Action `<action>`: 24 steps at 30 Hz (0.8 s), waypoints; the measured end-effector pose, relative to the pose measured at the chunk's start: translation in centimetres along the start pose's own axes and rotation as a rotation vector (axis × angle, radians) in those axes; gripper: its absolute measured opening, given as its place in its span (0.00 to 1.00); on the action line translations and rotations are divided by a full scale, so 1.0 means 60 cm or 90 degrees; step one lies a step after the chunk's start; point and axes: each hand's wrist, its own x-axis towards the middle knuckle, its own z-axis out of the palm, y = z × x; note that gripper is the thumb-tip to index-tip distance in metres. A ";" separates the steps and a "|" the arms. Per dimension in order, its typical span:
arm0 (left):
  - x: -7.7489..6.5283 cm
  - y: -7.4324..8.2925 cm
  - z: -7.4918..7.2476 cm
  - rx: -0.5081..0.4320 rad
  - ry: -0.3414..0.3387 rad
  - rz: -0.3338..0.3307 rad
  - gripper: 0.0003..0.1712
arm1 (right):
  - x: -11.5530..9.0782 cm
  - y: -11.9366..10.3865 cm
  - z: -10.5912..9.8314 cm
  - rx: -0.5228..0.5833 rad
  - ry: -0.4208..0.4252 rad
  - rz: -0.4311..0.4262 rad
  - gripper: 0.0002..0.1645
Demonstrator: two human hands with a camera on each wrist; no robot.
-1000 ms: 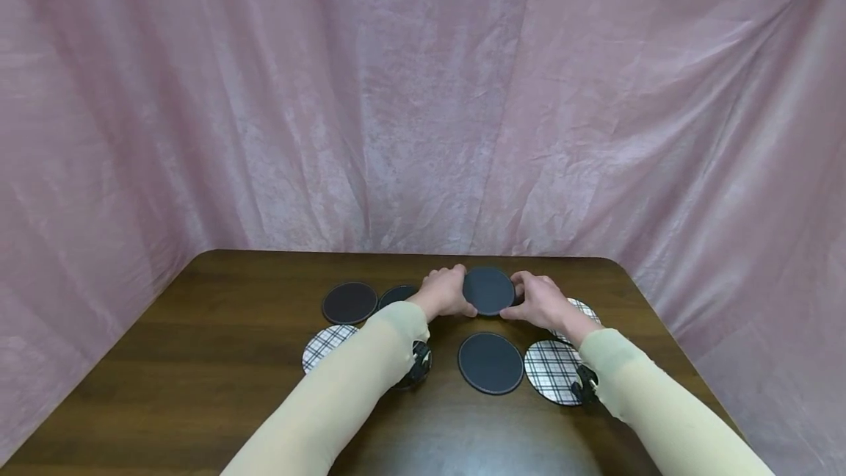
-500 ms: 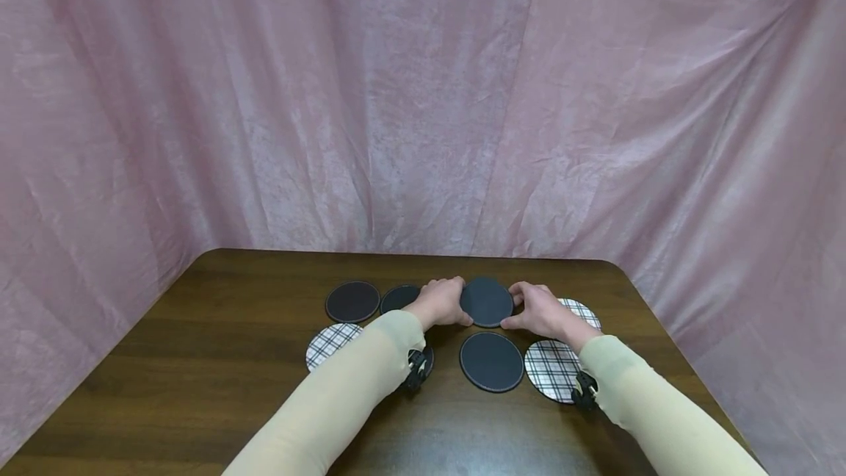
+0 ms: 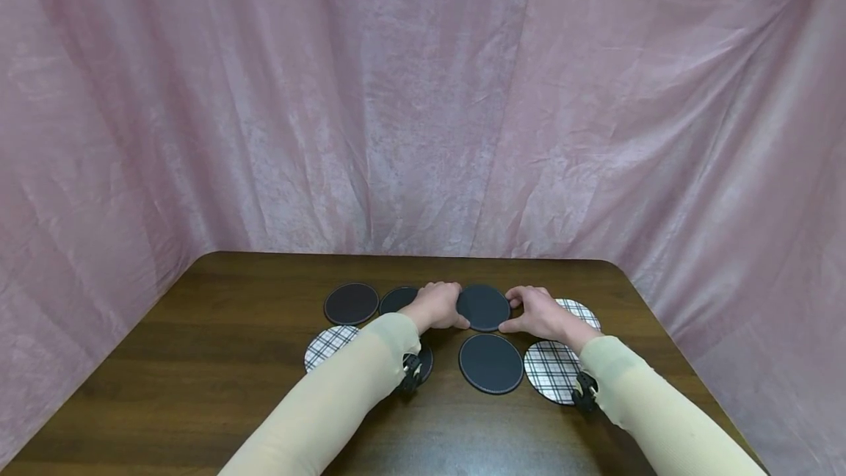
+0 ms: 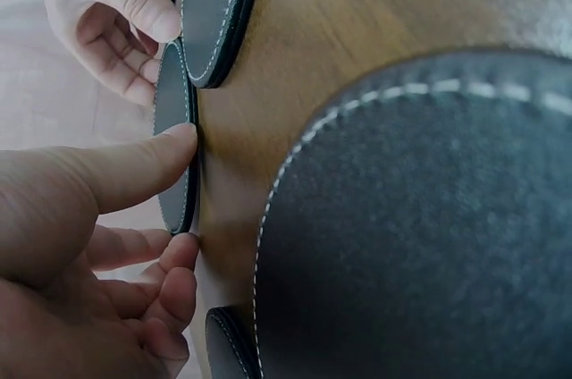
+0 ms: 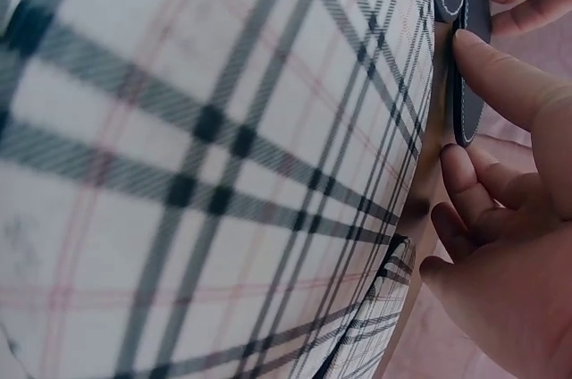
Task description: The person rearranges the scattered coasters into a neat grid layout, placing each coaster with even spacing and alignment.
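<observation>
A dark round coaster (image 3: 484, 307) with pale edge stitching is between both hands in the far row. My left hand (image 3: 435, 305) holds its left side, with thumb (image 4: 170, 151) and fingers at the rim. My right hand (image 3: 537, 312) holds the right side the same way, its thumb (image 5: 483, 66) against the rim. Just nearer lies another dark coaster (image 3: 491, 363), the two rims close together. On the right, a plaid coaster (image 3: 550, 369) lies partly under my right wrist, and a second plaid coaster (image 3: 580, 311) is partly hidden behind that hand.
Left of my left hand lie a dark brown coaster (image 3: 351, 303), a black coaster (image 3: 396, 299) and a plaid coaster (image 3: 327, 344). Another dark coaster (image 3: 425, 364) is mostly hidden by my left wrist. The wooden table (image 3: 165, 373) ends at a pink curtain (image 3: 423, 94).
Both hands have brought the dark coaster down and toward me, so it now sits right behind the nearer dark coaster. The other coasters have stayed in place.
</observation>
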 end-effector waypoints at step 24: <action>0.054 -0.034 0.042 0.020 -0.031 0.008 0.49 | -0.005 -0.005 -0.008 -0.084 -0.014 -0.045 0.36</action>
